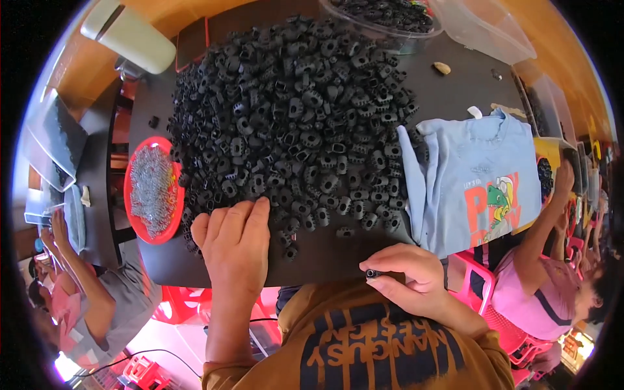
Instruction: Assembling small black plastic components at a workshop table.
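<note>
A broad heap of small black plastic clip pieces [292, 117], many with an oval hole and short teeth, covers the middle of the dark table. My left hand [235, 237] rests palm down at the heap's near edge, its fingers bent and close together; their tips and anything under them are hidden. Near the table's front edge, my right hand [413, 276] pinches one black clip piece [372, 273] between thumb and index finger. A red oval dish [174, 218] full of tiny silvery metal springs [151, 188] stands left of the heap.
Right of the heap lies a folded light-blue T-shirt [448, 182]. A clear tub [390, 42] of black pieces stands at the back, a pale flask [133, 39] at the far left. People sit at either side: one in grey [130, 286], one in pink [536, 289].
</note>
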Motion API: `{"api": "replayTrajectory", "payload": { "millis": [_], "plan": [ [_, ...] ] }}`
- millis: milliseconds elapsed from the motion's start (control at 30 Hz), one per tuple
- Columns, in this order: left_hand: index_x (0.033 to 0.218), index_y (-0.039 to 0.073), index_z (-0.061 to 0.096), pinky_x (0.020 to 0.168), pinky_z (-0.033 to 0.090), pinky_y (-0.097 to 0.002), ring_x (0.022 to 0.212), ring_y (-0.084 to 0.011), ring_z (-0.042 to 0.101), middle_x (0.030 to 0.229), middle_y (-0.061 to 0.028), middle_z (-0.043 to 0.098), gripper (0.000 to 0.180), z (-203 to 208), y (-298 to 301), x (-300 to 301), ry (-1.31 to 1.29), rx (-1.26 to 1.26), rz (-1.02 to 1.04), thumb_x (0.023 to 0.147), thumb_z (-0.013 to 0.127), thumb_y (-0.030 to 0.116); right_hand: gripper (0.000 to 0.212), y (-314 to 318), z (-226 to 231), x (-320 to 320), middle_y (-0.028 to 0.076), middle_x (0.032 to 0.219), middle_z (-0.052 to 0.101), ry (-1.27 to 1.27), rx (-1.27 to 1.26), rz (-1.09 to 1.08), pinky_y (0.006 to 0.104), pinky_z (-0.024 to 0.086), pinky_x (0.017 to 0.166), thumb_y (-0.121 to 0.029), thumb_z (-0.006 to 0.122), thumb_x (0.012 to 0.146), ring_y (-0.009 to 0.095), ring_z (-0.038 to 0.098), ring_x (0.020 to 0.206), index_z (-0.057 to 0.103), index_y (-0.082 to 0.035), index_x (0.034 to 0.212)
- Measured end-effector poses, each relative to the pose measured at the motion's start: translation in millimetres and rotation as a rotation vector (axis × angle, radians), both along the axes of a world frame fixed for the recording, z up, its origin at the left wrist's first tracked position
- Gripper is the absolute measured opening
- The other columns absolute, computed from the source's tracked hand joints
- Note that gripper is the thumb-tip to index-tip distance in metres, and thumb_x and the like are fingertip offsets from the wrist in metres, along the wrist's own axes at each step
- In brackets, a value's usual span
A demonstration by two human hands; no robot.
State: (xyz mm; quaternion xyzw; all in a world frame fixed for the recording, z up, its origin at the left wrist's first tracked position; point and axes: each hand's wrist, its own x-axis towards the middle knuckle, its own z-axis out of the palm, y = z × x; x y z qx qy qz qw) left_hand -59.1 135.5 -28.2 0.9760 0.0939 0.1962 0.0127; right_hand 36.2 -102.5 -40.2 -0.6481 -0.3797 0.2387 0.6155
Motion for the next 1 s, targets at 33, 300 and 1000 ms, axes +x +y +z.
{"api": "replayTrajectory", "payload": {
  "millis": [33, 300, 1000],
  "plan": [
    [0.101, 0.007, 0.065, 0.077, 0.036, -0.0341, 0.077, -0.0188, 0.055, 0.090, -0.0032, 0.061, 0.033, 1, -1, 2, 0.004, -0.002, 0.001, 0.068, 0.064, 0.005, 0.023, -1, 1, 1, 0.014, 0.092, 0.067, 0.001, -0.018, 0.024, 0.0285, 0.052, 0.070, 0.004, 0.067, 0.077, 0.021, 0.065, 0.084, 0.063, 0.001, 0.099],
    [0.100, 0.005, 0.065, 0.075, 0.039, -0.0344, 0.076, -0.0228, 0.054, 0.089, -0.0068, 0.058, 0.031, 8, -9, -2, -0.060, -0.071, -0.019, 0.070, 0.066, -0.002, 0.027, -10, 0, -5, 0.016, 0.101, 0.060, 0.325, 0.106, 0.002, 0.0289, 0.051, 0.078, 0.010, 0.060, 0.081, 0.023, 0.062, 0.093, 0.059, 0.003, 0.107],
    [0.096, -0.001, 0.055, 0.079, 0.043, -0.0230, 0.086, -0.0111, 0.053, 0.096, -0.0074, 0.055, 0.014, 42, -113, 28, 0.093, -2.194, -0.177, 0.083, 0.059, -0.003, 0.020, -36, 19, 6, 0.008, 0.088, 0.063, 0.197, 0.254, -0.164, 0.0255, 0.044, 0.062, 0.001, 0.066, 0.081, 0.015, 0.058, 0.072, 0.064, -0.001, 0.101]
  ]
}}
